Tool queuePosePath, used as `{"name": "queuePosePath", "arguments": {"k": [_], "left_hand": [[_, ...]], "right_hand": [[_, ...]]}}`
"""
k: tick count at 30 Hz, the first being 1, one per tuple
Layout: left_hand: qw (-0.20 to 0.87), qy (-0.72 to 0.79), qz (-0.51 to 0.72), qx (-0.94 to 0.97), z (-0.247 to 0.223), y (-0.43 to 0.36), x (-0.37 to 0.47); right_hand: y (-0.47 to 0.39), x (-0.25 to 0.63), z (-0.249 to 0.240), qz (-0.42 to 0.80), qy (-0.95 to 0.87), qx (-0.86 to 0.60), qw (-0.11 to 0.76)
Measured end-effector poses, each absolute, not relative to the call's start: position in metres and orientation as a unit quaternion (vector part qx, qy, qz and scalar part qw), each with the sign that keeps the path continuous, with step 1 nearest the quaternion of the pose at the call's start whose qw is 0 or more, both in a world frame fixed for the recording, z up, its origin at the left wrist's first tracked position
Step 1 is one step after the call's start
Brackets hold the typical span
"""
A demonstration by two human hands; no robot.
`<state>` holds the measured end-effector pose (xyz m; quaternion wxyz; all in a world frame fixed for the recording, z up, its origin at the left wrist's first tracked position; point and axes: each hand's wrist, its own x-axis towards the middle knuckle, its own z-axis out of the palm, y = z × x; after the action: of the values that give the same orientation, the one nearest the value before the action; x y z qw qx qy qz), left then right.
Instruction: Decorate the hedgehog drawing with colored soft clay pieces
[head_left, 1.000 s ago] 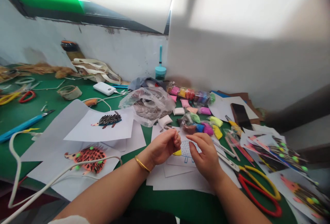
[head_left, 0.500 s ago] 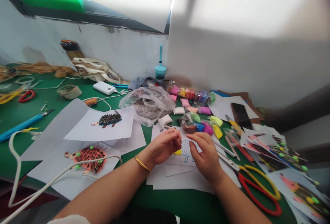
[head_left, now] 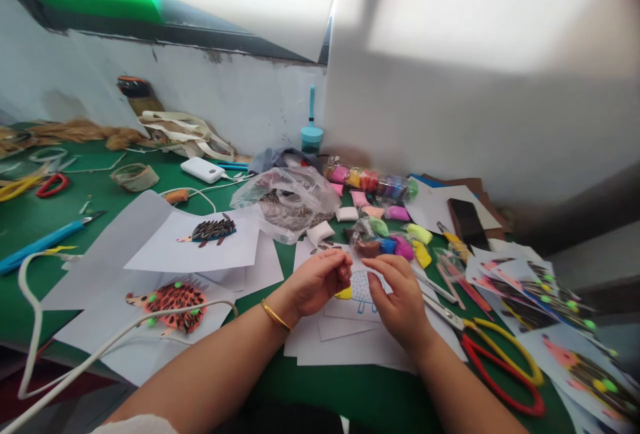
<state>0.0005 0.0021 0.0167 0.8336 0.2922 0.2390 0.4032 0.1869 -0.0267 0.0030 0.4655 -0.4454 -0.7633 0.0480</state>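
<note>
Blue-dotted drawing (head_left: 364, 287), seen between left grip (head_left: 320, 282), curled, contents unclear, and right grip (head_left: 400, 295), loosely parted

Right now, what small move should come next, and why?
I'd probably use the right hand to steady the drawing: that hand is open in front of one side of it, while the left hand is curled beside the yellow patch. Whether the left grip holds anything is hidden.
</note>
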Motion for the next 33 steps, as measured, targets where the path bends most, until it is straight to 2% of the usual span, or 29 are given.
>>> {"name": "queuePosePath", "arguments": {"k": [10, 18, 20, 23, 27, 33], "left_hand": [[0.812, 0.272, 0.440, 0.270, 0.017, 0.005, -0.001], [0.806, 0.291, 0.460, 0.233, 0.016, 0.009, 0.000], [0.798, 0.300, 0.466, 0.238, 0.015, 0.010, 0.000], [0.772, 0.324, 0.481, 0.261, 0.012, 0.013, 0.000], [0.684, 0.374, 0.510, 0.363, 0.007, 0.016, 0.000], [0.432, 0.444, 0.515, 0.593, -0.001, 0.019, -0.005]], "right_hand": [[-0.022, 0.191, 0.001, 0.030, -0.761, -0.463, 0.453], [0.017, 0.201, -0.013, -0.085, -0.744, -0.600, 0.282], [0.023, 0.199, -0.013, -0.088, -0.747, -0.606, 0.260], [0.027, 0.196, -0.009, -0.083, -0.747, -0.601, 0.273], [0.021, 0.196, -0.004, -0.046, -0.763, -0.547, 0.341], [0.005, 0.191, -0.002, 0.007, -0.782, -0.481, 0.397]]}}
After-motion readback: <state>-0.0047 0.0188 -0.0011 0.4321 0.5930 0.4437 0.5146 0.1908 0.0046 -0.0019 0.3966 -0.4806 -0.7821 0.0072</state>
